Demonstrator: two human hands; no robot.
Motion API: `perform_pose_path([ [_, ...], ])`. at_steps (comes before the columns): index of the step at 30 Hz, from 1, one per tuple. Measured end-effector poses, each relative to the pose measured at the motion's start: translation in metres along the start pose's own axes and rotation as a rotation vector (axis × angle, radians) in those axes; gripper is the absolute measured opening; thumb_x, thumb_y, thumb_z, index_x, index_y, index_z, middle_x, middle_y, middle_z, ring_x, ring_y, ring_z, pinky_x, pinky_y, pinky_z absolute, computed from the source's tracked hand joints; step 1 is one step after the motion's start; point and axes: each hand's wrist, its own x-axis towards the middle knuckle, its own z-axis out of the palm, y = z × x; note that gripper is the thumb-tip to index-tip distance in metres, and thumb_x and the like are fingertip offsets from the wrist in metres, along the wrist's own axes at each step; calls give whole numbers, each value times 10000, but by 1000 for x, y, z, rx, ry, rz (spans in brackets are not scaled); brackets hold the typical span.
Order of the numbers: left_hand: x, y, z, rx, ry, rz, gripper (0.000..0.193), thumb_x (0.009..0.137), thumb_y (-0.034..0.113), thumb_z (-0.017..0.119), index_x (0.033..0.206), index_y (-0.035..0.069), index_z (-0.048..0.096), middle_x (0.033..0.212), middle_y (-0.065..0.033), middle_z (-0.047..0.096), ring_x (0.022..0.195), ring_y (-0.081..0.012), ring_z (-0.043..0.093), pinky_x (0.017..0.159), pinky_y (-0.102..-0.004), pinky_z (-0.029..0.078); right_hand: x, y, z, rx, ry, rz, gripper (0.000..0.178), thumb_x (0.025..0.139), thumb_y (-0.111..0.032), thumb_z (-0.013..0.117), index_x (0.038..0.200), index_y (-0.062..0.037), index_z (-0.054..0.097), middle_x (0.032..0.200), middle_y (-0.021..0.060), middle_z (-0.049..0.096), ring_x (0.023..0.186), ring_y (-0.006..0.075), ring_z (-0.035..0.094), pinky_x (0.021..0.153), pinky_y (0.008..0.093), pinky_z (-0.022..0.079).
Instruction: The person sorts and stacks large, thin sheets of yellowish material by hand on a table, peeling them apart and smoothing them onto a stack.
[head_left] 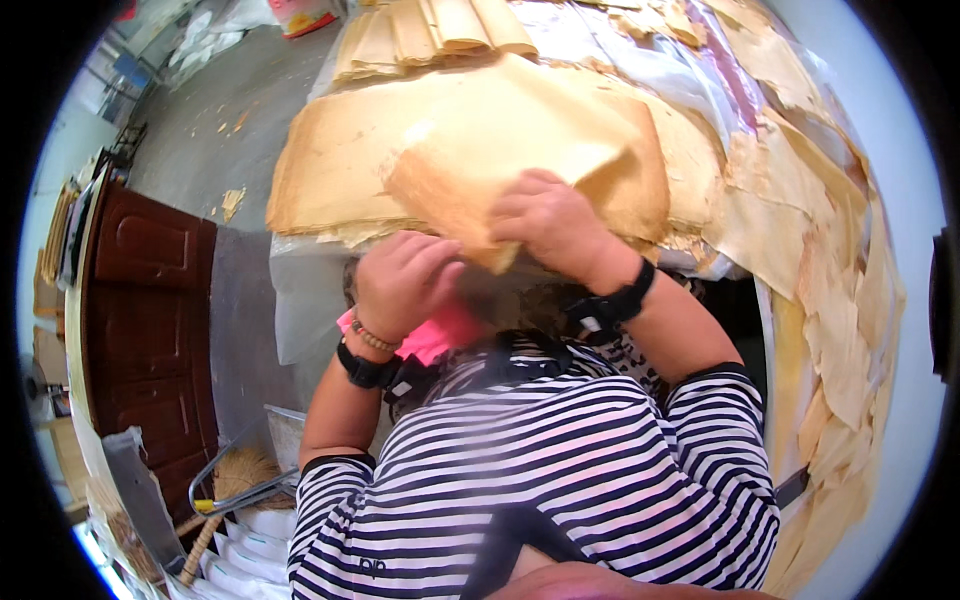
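A stack of thin, tan, slightly crinkled sheets (330, 165) lies before me, with brownish edges. Its top sheet (520, 120) is lifted and folded over at the near side, showing a browner corner. My right hand (550, 225) is closed on the near edge of this sheet, fingers bent over it. Just left of it, my left hand (405, 285) has curled fingers, their tips close to the sheet's corner; whether anything is pinched there is hidden. Bright pink cloth (430, 340) shows below my left hand. Dark bands sit on both wrists.
More folded sheets (430, 35) lie at the far side of the table. Loose, broken sheets (800, 210) cover the right side. Clear plastic (305, 300) hangs at the near left edge. A dark wooden cabinet (150, 320) and a broom (240, 470) stand left.
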Motion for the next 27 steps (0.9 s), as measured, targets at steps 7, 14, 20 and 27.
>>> perform_pose_path([
  [7, 45, -30, 5, 76, -174, -35, 408, 807, 18, 678, 1203, 111, 659, 1246, -103, 654, 1173, -302, 597, 947, -411, 487, -109, 49, -52, 291, 120, 453, 233, 715, 79, 628, 843, -96, 713, 1093, 70, 726, 1129, 268, 639, 1048, 401, 450],
  [14, 64, -46, 42, -117, -497, 6, 466, 824, 34, 658, 1277, 141, 633, 1372, -77, 593, 1381, -293, 459, 1130, -428, 362, -123, 64, -72, 789, 241, 787, 100, 893, 4, 665, 967, -42, 715, 1101, 60, 730, 1043, 128, 648, 956, 278, 492],
  [20, 72, -57, 93, -552, -161, -751, 153, 886, 175, 680, 961, 55, 737, 943, -74, 713, 696, -253, 651, 598, -413, 488, -100, 114, -48, 551, 338, 1010, 357, 912, -229, 708, 1170, 14, 671, 828, 37, 698, 770, 134, 645, 683, 296, 523],
  [27, 85, -38, 113, 348, 13, -472, 225, 848, 289, 668, 743, 95, 628, 792, -99, 639, 690, -329, 633, 608, -441, 510, -65, 120, -30, -102, 290, 1005, 490, 897, -355, 712, 1287, -69, 638, 1041, 150, 715, 971, 283, 685, 858, 385, 535],
])
